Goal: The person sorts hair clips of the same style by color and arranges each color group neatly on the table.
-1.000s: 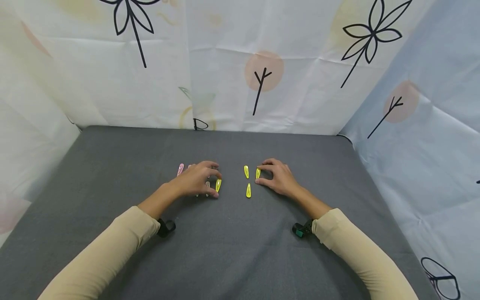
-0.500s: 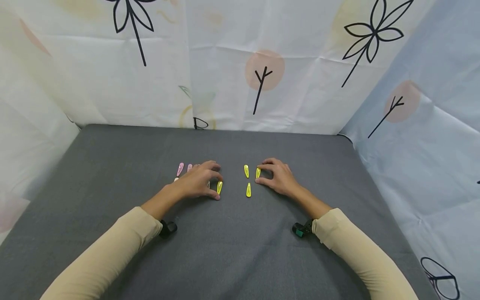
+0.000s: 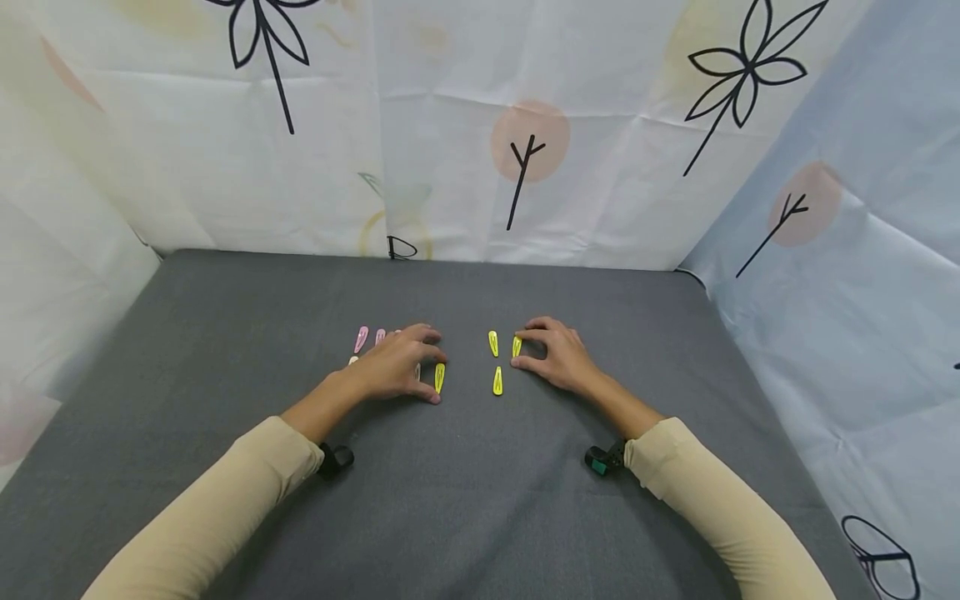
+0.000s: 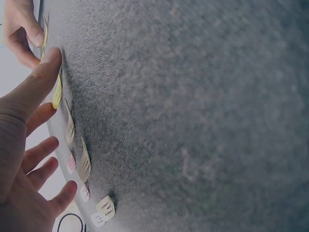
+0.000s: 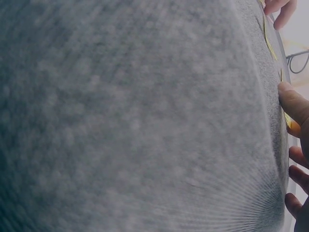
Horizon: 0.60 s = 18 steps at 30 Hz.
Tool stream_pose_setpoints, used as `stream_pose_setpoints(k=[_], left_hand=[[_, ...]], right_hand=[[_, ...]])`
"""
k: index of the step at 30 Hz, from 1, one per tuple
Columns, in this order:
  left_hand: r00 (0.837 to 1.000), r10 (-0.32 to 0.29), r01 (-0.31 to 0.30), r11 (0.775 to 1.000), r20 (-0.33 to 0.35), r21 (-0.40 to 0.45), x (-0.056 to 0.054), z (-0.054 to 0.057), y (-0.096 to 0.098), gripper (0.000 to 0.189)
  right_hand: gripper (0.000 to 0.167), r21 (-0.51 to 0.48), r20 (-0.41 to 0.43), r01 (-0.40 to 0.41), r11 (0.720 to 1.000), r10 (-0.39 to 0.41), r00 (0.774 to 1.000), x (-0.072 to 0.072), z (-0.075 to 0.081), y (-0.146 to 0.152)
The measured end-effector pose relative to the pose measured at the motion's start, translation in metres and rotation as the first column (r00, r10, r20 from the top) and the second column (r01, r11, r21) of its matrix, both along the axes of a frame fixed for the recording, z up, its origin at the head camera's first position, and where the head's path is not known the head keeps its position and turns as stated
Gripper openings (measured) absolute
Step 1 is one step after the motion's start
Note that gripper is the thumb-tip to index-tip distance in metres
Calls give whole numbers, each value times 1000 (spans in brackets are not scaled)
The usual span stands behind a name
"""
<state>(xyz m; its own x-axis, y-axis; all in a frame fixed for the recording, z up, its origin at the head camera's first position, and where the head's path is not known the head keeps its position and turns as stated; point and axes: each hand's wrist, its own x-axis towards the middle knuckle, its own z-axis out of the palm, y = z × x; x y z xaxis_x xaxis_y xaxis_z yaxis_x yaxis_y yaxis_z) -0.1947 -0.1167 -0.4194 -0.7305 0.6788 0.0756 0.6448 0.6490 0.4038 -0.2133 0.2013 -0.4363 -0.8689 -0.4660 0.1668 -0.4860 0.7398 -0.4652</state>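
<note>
My left hand (image 3: pixel 397 362) pinches a yellow snap hair clip (image 3: pixel 439 377) lengthwise, index finger at its far end and thumb at its near end. The clip is low at the grey cloth. On the right, my right hand (image 3: pixel 557 354) has thumb and index finger at the two ends of another yellow hair clip (image 3: pixel 517 346). Between the hands lie two more yellow clips, one farther back (image 3: pixel 492 343) and one nearer (image 3: pixel 498 381). Behind the left hand, pale cream clips (image 4: pixel 84 164) show in the left wrist view, partly hidden from the head.
Pink hair clips (image 3: pixel 361 339) lie on the grey cloth-covered table (image 3: pixel 465 500) beyond my left hand. A white patterned curtain (image 3: pixel 450 150) hangs along the back, with more fabric at both sides. Each wrist wears a black strap.
My left hand and its yellow clip have shifted slightly right and toward me, showing more of the pink clips behind. The right hand and the two middle clips stay where they were.
</note>
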Motion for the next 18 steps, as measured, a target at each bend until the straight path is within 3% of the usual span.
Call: stream_pose_setpoints(k=[7, 18], left_hand=[[1000, 9, -9, 1000, -25, 0, 2, 0, 0, 55], [997, -26, 26, 1000, -77, 0, 3, -3, 2, 49]], right_hand=[[49, 3, 15, 8, 1000, -8, 1000, 0, 0, 0], [49, 9, 11, 11, 1000, -11, 1000, 0, -1, 0]])
